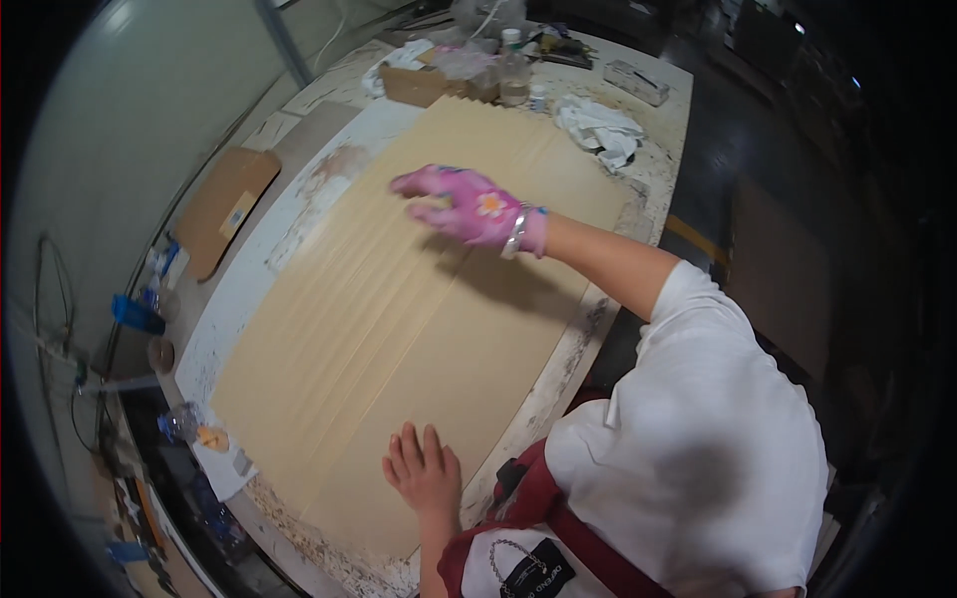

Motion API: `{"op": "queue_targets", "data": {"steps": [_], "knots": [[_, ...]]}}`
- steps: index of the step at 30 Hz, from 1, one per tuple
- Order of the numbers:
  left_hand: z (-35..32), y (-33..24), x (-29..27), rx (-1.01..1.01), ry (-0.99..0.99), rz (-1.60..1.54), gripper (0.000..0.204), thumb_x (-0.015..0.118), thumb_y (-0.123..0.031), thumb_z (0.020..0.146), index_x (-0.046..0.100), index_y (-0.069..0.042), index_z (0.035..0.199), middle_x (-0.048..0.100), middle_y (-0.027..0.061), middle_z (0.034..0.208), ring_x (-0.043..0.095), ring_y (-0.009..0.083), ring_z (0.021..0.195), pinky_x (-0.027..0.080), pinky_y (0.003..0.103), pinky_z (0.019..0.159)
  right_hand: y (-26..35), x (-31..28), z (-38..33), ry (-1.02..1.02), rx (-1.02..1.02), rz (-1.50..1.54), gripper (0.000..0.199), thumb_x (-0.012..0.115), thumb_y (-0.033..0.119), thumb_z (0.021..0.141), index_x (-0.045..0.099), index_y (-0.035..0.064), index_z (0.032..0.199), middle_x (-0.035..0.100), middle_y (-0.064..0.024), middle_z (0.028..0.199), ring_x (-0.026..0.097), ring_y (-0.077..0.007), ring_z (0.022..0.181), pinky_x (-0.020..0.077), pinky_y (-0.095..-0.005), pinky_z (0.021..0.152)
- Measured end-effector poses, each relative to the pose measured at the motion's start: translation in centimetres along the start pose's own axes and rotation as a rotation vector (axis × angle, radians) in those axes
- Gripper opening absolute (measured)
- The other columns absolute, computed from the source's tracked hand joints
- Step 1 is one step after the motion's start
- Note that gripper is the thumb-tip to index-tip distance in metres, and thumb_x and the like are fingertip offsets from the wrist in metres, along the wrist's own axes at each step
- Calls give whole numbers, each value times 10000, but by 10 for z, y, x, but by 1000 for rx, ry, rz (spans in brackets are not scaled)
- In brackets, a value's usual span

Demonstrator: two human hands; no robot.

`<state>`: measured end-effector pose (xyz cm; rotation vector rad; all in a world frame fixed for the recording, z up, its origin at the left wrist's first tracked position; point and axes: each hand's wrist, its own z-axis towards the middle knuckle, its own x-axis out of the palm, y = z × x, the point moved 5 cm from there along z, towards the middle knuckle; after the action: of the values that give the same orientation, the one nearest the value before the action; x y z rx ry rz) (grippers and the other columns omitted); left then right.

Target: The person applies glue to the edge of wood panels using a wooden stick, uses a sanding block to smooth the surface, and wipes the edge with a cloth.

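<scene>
A stack of pale tan sheets (pixel 488 334) covers most of the table, fanned out so their long edges overlap in narrow steps. I cannot tell whether they are paper, board or veneer. My bare left hand (pixel 424 470) lies on the nearest sheet close to its front edge, fingers stretched out. In a pink flowered glove, my right hand (pixel 467 206) hovers over the stepped edges and casts a shadow on them. Its fingers reach leftward with the thumb apart, slightly blurred, and nothing shows between them. A silver bracelet (pixel 516 231) circles that wrist.
Along the far edge are a cardboard box (pixel 419 86), a clear bottle (pixel 513 70), a crumpled white cloth (pixel 598 130) and a small pale block (pixel 636 82). A brown board (pixel 231 209) lies at left, near a blue cup (pixel 138 314). Dried residue marks the white table (pixel 658 149).
</scene>
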<state>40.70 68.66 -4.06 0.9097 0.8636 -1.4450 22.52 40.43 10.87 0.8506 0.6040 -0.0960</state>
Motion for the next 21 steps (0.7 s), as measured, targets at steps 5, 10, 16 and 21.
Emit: {"op": "queue_targets", "data": {"steps": [5,10,16,21], "knots": [[17,-20,-9,17,-89,-74,327,538,-167,804,571,-79,1117,490,182,1258,438,393,1151,285,520,968,-102,-141,-106,-320,403,135,383,568,242,840,561,68,1181,589,-129,1126,597,-261,980,476,-359,862],[71,-76,-2,154,26,-243,431,568,-91,765,531,-72,1195,434,192,1308,395,408,1188,289,533,977,-191,-237,-159,-330,385,-294,525,563,248,835,435,76,1315,506,-169,1280,512,-313,1146,410,-369,973],[158,-174,44,313,91,-151,469,583,-108,758,519,-97,1223,414,175,1341,393,387,1218,281,516,994,-302,-327,-168,-453,778,-618,765,538,507,828,329,15,1376,408,-208,1361,416,-327,1247,306,-419,1042],[195,-199,77,313,74,68,390,467,-320,875,542,-109,1193,434,165,1337,403,370,1222,285,522,991,-365,-334,-166,-335,1060,-663,835,482,655,781,450,3,1301,370,-208,1377,362,-336,1279,268,-516,1032]]}}
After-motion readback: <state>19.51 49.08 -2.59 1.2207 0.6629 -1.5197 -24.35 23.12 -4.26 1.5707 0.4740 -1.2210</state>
